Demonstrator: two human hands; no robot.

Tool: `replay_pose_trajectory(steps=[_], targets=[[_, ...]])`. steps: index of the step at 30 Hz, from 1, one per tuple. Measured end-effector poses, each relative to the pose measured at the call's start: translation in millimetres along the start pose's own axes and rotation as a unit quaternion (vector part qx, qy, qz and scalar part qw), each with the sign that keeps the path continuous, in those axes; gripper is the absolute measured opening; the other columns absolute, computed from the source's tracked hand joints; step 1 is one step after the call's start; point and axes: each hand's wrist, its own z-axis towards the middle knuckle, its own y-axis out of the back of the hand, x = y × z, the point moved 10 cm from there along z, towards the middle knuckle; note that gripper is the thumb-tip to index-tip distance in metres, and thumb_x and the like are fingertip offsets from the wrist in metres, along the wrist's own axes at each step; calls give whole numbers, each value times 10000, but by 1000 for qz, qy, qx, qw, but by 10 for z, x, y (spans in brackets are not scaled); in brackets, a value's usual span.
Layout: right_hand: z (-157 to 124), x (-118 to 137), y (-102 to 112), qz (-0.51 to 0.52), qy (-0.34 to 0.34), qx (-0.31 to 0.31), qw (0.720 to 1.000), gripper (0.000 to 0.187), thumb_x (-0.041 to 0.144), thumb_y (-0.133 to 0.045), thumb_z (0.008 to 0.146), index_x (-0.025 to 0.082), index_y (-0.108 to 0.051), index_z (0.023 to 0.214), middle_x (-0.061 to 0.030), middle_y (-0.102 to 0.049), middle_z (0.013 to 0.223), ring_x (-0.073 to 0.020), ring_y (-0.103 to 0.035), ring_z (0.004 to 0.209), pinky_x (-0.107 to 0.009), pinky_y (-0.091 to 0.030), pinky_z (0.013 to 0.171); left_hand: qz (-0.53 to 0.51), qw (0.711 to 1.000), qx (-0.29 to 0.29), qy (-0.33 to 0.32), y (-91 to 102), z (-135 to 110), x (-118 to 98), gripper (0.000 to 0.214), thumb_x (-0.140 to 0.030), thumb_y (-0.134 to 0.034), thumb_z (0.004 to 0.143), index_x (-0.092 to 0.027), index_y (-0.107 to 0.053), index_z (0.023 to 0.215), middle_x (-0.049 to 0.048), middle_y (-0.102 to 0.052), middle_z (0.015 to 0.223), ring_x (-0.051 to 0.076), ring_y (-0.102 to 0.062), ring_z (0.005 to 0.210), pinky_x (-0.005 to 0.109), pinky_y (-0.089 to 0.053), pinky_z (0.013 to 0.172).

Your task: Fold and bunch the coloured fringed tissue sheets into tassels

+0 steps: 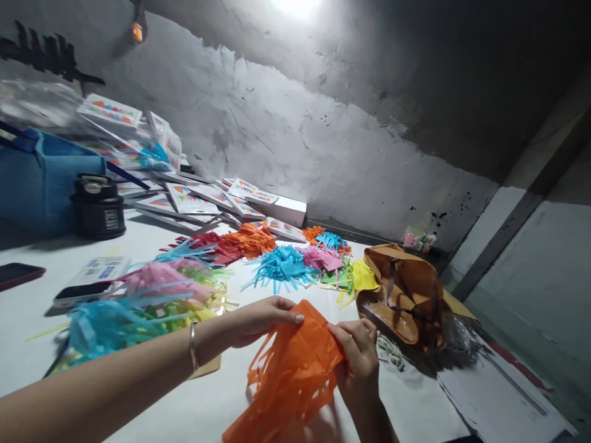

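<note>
An orange tissue-paper tassel [305, 357] with cut fringe strips hangs between my two hands above the white table [175, 406]. My left hand [263, 320], with a silver bangle at the wrist, pinches its upper left edge between thumb and fingers. At the right edge, my right hand [357, 354] grips the paper with thumb and bent fingers. Beyond them lie fringed paper bundles: a blue one [285, 266], an orange one [249, 240], a pink one [323, 258] and a yellow one [364, 275]. More blue fringe [106, 326] lies beside my left forearm.
A brown bag [415, 289] stands open at the right, near white papers [498, 387]. Flat printed boxes [194, 200] are piled along the wall. At the left are a black flask [98, 209], a blue bag [46, 178] and phones [83, 293].
</note>
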Motion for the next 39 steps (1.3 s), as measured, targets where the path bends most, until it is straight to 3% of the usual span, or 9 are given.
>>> replay_pose_trajectory(steps=[5,8,14,20,23,27,31,35,39], targets=[[23,25,-80,-28,-13,20,999,480,-71,-409,776,150,-624,1144,-55,-619,959,-182,-566,873,-419,-358,932,92,990,-101,-26,277,21,-126,438,-493,-927,610,-134,-678,640,-24,-614,609,137,-515,604,251,-360,596],[110,-47,-179,-53,-55,59,995,403,-21,-443,810,146,-651,1112,-58,-635,913,-201,-559,851,-409,-349,923,117,983,-138,-27,407,34,-90,521,-600,-889,607,-162,-617,678,-69,-516,582,118,-430,562,250,-299,548],[326,-304,-464,-110,-159,193,962,287,-44,-546,737,193,-697,795,-17,-691,795,-188,-590,763,-352,-331,830,122,986,-113,21,480,95,72,604,-704,-805,663,-149,-704,878,11,-641,789,176,-570,702,278,-425,624],[496,-308,-646,-157,-154,271,937,219,-30,-592,734,180,-650,739,-32,-700,782,-184,-601,738,-354,-319,813,58,990,-108,69,514,101,125,651,-706,-838,612,-167,-713,955,30,-697,853,210,-648,779,309,-490,703],[573,-250,-641,-169,-128,256,943,177,10,-571,788,181,-617,780,-61,-683,838,-218,-601,760,-385,-344,828,14,992,-91,85,465,92,181,615,-666,-873,594,-178,-707,930,9,-708,799,186,-655,709,289,-491,674],[603,-131,-601,-152,-61,203,965,242,-14,-514,722,184,-579,844,-72,-654,873,-231,-582,779,-393,-395,849,-52,993,-37,99,301,81,281,612,-673,-872,598,-164,-721,902,43,-756,864,183,-679,727,257,-501,637],[510,-14,-515,-103,7,130,986,250,-22,-457,778,206,-521,859,-31,-644,796,-195,-576,736,-364,-430,885,-115,991,-1,67,160,21,221,575,-618,-880,632,-163,-732,950,61,-782,952,232,-711,942,275,-544,808],[382,18,-383,-56,17,61,996,221,6,-432,869,216,-481,916,-26,-683,856,-174,-612,748,-367,-443,902,-166,986,5,26,98,-65,85,496,-614,-834,694,-159,-731,862,58,-782,862,245,-727,910,294,-555,861],[284,31,-348,-24,5,39,999,226,1,-431,882,220,-475,915,-21,-698,875,-167,-632,743,-367,-448,877,-194,981,4,12,108,-77,67,470,-578,-825,727,-151,-744,906,63,-788,871,248,-738,923,303,-565,889]])
